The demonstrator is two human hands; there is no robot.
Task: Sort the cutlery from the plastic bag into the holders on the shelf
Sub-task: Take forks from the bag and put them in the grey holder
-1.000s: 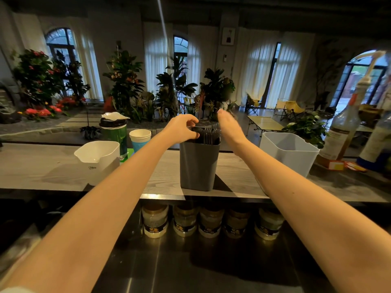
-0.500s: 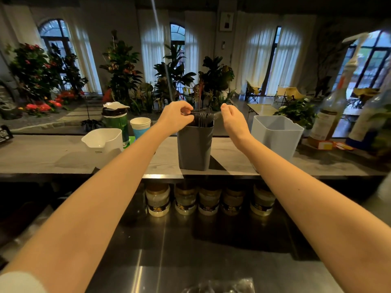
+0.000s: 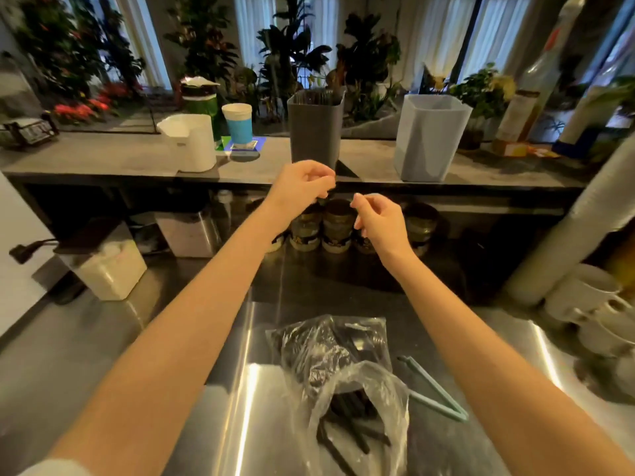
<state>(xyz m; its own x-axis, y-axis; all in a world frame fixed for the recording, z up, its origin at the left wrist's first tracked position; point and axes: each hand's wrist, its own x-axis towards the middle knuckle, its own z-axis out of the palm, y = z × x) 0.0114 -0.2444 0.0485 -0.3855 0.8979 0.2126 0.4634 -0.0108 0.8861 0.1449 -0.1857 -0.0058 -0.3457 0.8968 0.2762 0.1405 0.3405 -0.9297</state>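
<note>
1. Head view, hands: the left hand (image 3: 302, 185) hangs in the air just toward 12 o'clock from the middle of the view, in front of the shelf's edge. Its fingers are loosely curled and there is nothing in them.
2. The right hand (image 3: 381, 223) is at 4 o'clock of the left one, near it but not touching. Its fingers are relaxed and half bent, thumb and forefinger close together, and it too is empty.
3. The plastic bag (image 3: 330, 359) lies crumpled on the steel tabletop (image 3: 192, 341) at 6 o'clock, between the two forearms. Black cutlery (image 3: 347, 407) shows through the clear film, with several handles pointing toward 6 o'clock.
4. The shelf (image 3: 130, 159) runs across the view at 12 o'clock, above the tabletop. The dark grey holder (image 3: 316, 132) stands upright on it, straight beyond the left hand. Black pieces (image 3: 314, 97) stand inside it, their tops just at the rim.
5. The pale grey holder (image 3: 429, 135) stands upright at 3 o'clock of the dark one, apart from it. What it holds cannot be seen.
6. At 9 o'clock of the dark holder stand a white container (image 3: 192, 142), a blue-and-white cup (image 3: 237, 121) and, behind them, a green canister (image 3: 202, 103).
7. A pale blue clip (image 3: 436, 393) lies flat on the tabletop at 3 o'clock of the bag, just beside it.
8. Jars (image 3: 338, 225) stand in a row under the shelf, behind the hands. White cups (image 3: 584, 293) sit at 4 o'clock, near the view's edge.
</note>
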